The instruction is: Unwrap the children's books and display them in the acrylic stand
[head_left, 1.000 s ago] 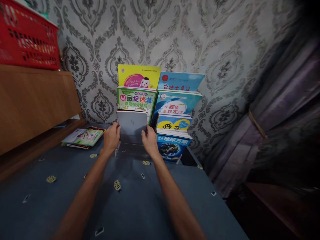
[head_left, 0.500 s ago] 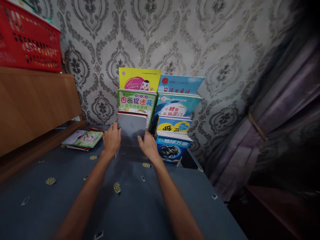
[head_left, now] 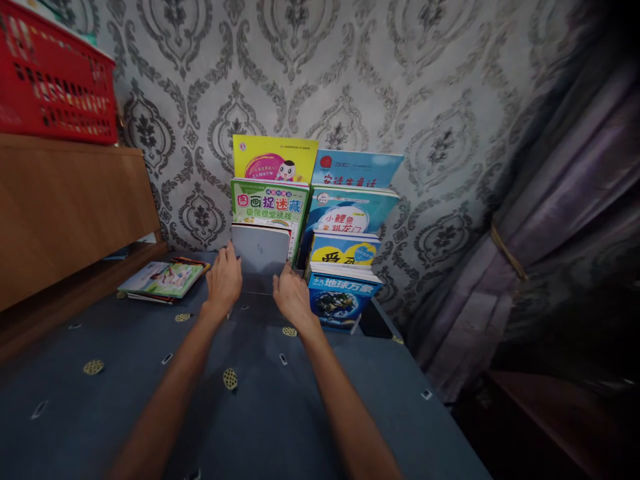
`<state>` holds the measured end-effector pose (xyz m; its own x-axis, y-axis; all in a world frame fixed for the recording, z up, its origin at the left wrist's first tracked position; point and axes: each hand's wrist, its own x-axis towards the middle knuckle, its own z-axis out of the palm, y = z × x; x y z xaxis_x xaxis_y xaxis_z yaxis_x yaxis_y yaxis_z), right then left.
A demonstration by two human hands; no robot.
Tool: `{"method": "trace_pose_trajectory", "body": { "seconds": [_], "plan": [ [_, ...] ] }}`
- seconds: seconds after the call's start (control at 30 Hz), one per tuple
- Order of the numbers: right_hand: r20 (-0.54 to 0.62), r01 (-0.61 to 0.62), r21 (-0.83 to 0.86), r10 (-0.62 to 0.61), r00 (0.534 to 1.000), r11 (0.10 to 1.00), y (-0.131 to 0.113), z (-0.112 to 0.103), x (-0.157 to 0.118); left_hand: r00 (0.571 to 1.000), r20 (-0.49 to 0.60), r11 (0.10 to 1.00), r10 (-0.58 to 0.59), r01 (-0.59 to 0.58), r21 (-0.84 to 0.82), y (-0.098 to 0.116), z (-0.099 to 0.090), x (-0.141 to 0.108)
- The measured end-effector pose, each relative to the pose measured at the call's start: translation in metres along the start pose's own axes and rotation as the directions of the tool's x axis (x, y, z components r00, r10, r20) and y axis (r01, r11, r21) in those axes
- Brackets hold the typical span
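A plain grey book (head_left: 261,250) stands at the front of the left column of books. My left hand (head_left: 225,277) is at its left edge, and my right hand (head_left: 291,292) has its fingers at the lower right edge, so the book sits between both hands. Behind it rise a green picture book (head_left: 270,205) and a yellow book (head_left: 275,159). To the right is a second column: a blue book with a globe (head_left: 336,300), a yellow and blue book (head_left: 345,251), a teal book (head_left: 339,217) and a light blue book (head_left: 358,170). Both columns stand in a dark rack (head_left: 377,321).
A small pile of books (head_left: 165,278) lies left of my left hand on the dark blue tabletop (head_left: 250,427). A wooden cabinet (head_left: 75,213) with a red basket (head_left: 55,80) on it stands at the left. A tied curtain (head_left: 465,320) hangs at the right.
My right hand has drawn in slightly, its fingers closer to the grey book's right edge. The left hand stays at the left edge. The whole view has shifted a little.
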<state>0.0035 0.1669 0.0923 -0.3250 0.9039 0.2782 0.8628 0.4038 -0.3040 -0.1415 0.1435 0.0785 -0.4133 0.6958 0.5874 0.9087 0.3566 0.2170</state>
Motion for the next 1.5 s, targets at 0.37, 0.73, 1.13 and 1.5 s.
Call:
{"method": "trace_pose_trajectory", "body": {
  "seconds": [0.37,0.73,1.13,1.5],
  "plan": [
    [-0.079,0.016,-0.017,-0.017,0.997,1.000,0.003,0.013,0.002,1.000,-0.020,1.000,0.020,-0.020,-0.004,-0.004,0.004,0.003],
    [-0.126,0.038,-0.020,-0.041,0.991,0.999,0.004,0.015,0.001,0.997,-0.055,0.999,0.052,-0.053,-0.010,-0.007,0.007,0.003],
    [-0.204,-0.014,0.000,0.014,0.979,1.000,0.000,0.025,0.002,0.998,-0.041,0.999,0.052,-0.052,0.002,-0.007,0.003,0.003],
    [-0.185,-0.001,0.003,0.002,0.983,1.000,-0.003,0.019,-0.001,0.996,-0.055,0.998,0.063,-0.065,-0.021,-0.009,0.009,0.005]
  ]
}}
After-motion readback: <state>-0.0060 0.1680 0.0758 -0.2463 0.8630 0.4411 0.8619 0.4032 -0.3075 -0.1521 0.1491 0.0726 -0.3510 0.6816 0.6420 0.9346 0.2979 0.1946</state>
